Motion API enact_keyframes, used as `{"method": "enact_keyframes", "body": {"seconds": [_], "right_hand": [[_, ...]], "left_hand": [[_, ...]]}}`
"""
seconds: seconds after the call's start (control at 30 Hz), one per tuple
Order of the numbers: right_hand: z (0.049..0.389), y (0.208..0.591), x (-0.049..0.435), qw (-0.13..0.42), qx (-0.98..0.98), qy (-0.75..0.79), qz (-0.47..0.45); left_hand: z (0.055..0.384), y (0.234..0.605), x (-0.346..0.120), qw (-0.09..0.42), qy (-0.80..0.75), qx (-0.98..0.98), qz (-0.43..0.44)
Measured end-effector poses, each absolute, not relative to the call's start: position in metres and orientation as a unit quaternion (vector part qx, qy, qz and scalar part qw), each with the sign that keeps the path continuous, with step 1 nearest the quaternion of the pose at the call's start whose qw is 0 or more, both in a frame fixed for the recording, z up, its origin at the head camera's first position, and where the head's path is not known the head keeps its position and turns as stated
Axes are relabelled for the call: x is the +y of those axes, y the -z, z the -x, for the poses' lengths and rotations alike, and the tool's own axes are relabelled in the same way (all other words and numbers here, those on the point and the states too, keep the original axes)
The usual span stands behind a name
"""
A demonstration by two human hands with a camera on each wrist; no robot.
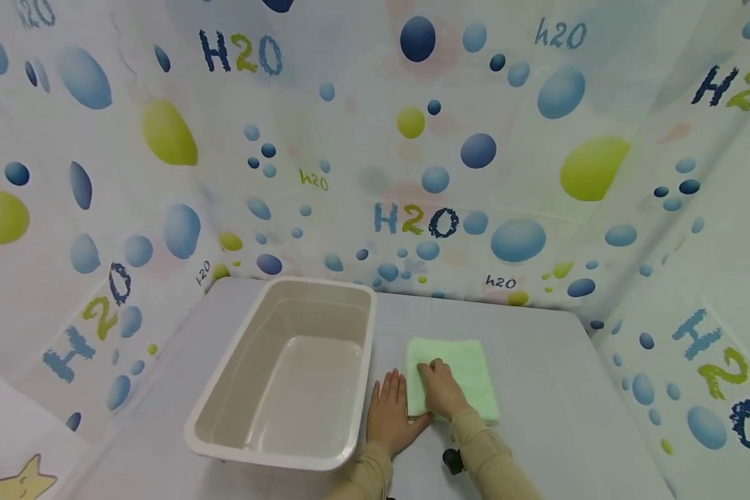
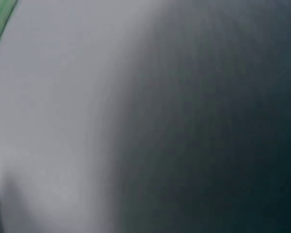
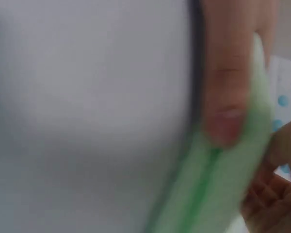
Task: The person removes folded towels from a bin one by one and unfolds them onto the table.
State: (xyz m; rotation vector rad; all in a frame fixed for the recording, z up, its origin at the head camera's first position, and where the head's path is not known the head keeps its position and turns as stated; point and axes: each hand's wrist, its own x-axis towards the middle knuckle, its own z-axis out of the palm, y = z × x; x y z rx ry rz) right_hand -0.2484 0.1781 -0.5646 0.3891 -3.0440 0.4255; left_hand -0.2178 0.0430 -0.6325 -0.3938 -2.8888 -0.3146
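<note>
A folded light green cloth (image 1: 469, 371) lies flat on the table, right of a beige plastic basin. My left hand (image 1: 390, 417) lies flat beside the cloth's left edge, fingers straight and thumb reaching to the cloth's near corner. My right hand (image 1: 442, 390) is on top of the cloth, its fingers curled and pinching at the cloth near its left side. In the right wrist view, a blurred finger (image 3: 228, 97) presses on the cloth's edge (image 3: 218, 194). The left wrist view shows mostly blur, with a bit of green cloth (image 2: 0, 24) at the corner.
The deep basin (image 1: 194, 434) stands close left of my left hand, nothing visible inside it. A whitish cover lies over the table (image 1: 544, 389). Printed curtains with bubbles (image 1: 353, 149) hang around three sides. A small black device (image 1: 453, 461) sits at my right wrist.
</note>
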Motion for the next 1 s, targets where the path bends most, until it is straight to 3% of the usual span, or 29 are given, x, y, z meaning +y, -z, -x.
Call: {"method": "enact_keyframes", "body": {"seconds": [0.1,0.23,0.5,0.63,0.83,1.0], "right_hand": [[0.268,0.554,0.163,-0.030,-0.969,-0.225,-0.097],[0.269,0.542,0.158,-0.080,-0.968,-0.231,-0.061],[0.267,0.538,0.151,-0.050,-0.980,-0.182,-0.069],[0.265,0.542,0.154,-0.073,-0.972,-0.209,-0.085],[0.267,0.543,0.163,-0.108,-0.960,-0.248,-0.069],[0.272,0.549,0.170,-0.084,-0.961,-0.253,-0.077]], "left_hand": [[0.219,0.632,0.039,0.114,0.089,-0.981,0.133],[0.212,0.633,0.042,0.113,0.085,-0.980,0.141],[0.216,0.624,0.039,0.147,0.086,-0.974,0.150],[0.213,0.627,0.038,0.161,0.111,-0.971,0.136],[0.210,0.627,0.039,0.139,0.140,-0.972,0.126],[0.213,0.624,0.039,0.132,0.120,-0.975,0.131]]}}
